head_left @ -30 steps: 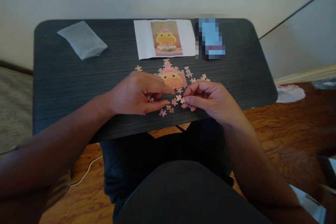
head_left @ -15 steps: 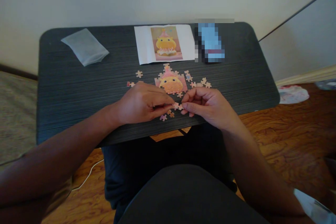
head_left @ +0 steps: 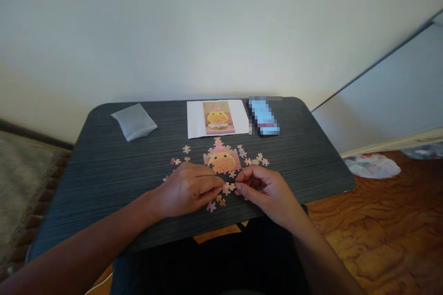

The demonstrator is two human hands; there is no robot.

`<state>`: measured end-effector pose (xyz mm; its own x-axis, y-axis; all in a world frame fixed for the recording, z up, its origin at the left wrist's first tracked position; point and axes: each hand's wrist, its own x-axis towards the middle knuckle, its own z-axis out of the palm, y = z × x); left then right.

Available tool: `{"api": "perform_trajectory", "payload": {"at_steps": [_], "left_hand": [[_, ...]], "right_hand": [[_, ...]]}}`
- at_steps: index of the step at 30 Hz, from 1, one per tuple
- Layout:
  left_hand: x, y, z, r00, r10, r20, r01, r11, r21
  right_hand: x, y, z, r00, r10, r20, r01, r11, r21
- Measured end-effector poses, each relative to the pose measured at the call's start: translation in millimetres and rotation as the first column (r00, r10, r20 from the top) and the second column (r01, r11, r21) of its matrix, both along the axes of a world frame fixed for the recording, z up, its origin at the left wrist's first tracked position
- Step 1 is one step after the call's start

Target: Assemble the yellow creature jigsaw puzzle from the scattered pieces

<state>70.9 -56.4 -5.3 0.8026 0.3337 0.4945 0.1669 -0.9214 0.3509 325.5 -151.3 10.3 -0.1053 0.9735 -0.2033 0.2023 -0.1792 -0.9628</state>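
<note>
Between my fingertips is a small cluster of pale pink jigsaw pieces [head_left: 228, 187], just in front of the partly joined puzzle [head_left: 222, 160] with its yellow animal face and pink hat. My left hand [head_left: 194, 189] pinches the cluster's left side, thumb against fingers. My right hand [head_left: 263, 190], fingers curled, grips its right edge. Whether the pieces in the cluster are fully locked together I cannot tell. Loose brown and purplish pieces [head_left: 212, 206] lie below my left fingertips. A single piece [head_left: 232, 174] sits between the cluster and the joined part.
Behind the puzzle lies a white sheet with a printed picture [head_left: 218, 119]. A blurred-out phone [head_left: 263, 117] is to its right, a clear plastic bag [head_left: 134, 122] to the left. Loose pieces [head_left: 256, 160] flank the puzzle on the dark table [head_left: 294, 147], which stands against a wall.
The camera has tilted up, so everything sits lower in view and more wall shows. Both hands stay at the pink pieces, with little visible change in their grip.
</note>
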Motion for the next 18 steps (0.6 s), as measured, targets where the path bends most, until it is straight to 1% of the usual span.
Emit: {"api": "perform_trajectory", "payload": {"at_steps": [5,8,11,14,18], "left_hand": [[0.8,2.3,-3.4,1.0,-0.009,0.003,0.009,0.999,-0.053],[2.2,2.4,-5.2,1.0,0.0,0.02,0.002,0.998,-0.067],[3.5,1.8,-6.0,1.0,0.019,0.017,-0.018,0.998,-0.068],[4.7,0.9,-4.2,0.999,0.031,0.02,-0.03,0.998,-0.063],[6.1,-0.3,-0.4,0.998,0.058,0.012,-0.057,0.997,-0.048]], "right_hand": [[5.5,-0.1,1.7,0.971,0.003,0.238,-0.044,0.986,0.163],[7.7,-0.1,0.7,0.929,-0.006,0.37,-0.103,0.956,0.275],[8.5,0.5,-2.1,0.889,-0.015,0.458,-0.166,0.921,0.353],[8.5,1.3,-5.5,0.86,-0.016,0.51,-0.209,0.901,0.381],[7.9,2.3,-7.0,0.828,-0.008,0.561,-0.248,0.891,0.379]]}}
